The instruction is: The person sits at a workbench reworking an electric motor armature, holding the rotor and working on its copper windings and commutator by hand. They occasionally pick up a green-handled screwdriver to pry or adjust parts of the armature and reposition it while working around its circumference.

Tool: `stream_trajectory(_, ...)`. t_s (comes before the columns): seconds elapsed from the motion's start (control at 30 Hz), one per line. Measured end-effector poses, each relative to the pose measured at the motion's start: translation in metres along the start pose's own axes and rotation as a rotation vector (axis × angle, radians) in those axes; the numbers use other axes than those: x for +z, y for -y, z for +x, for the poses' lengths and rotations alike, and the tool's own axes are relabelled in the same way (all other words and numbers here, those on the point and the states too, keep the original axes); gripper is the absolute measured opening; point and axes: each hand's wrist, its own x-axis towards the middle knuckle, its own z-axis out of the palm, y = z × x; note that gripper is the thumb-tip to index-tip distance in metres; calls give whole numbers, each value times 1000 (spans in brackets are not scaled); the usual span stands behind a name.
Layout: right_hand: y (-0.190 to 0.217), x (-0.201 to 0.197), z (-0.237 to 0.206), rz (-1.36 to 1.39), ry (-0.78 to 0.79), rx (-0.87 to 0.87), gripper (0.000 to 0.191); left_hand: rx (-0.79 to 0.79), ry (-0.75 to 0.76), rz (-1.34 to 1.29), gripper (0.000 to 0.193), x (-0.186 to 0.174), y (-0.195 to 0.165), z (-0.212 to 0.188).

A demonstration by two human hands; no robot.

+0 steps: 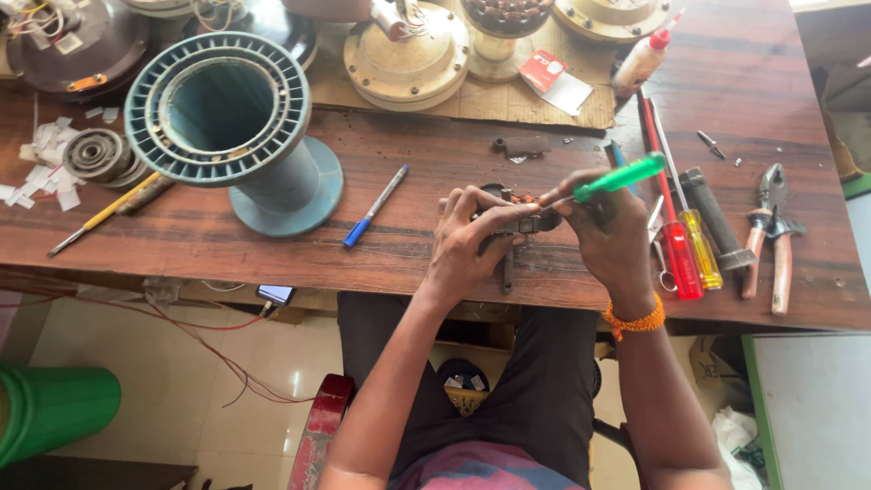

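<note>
At the frame's center, the left hand [472, 238] fingers gripped a small dark metal part [519, 220] with coppery windings; the right hand [606, 229] fingers closed round a green-handled screwdriver [617, 178] above the counter [272, 254].

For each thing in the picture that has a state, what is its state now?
left hand: closed around the small motor part, holding it at the table edge.
right hand: gripping the green-handled screwdriver.
green-handled screwdriver: held, tip at the part.
small motor part: held, copper winding exposed.
blue pen: lying flat, capped.
pliers: lying flat, untouched.
red screwdriver: lying flat, unused.
glue bottle: lying tilted, cap on.
</note>
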Motion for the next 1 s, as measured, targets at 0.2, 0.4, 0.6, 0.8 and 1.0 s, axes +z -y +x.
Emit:
stream_trajectory(0.2,-14,-9,-18,113,-60,-245,16,-40,43,-4,50,-3,-3,-1)
stream_trajectory(0.4,-25,-5,-35,44,-57,-419,15,-28,41,-5,49,-4,-4,2)
stream_trajectory(0.6,-22,4,-33,-144,-48,-497,16,-25,39,14,49,-5,-4,2)
stream_trajectory(0.8,-12,20,-39,-358,-114,-521,16,-21,29,16,50,-3,-4,0)
stream_trajectory(1.0,-21,40,-52,-308,-252,-482,15,-14,12,21,48,-1,0,-2)
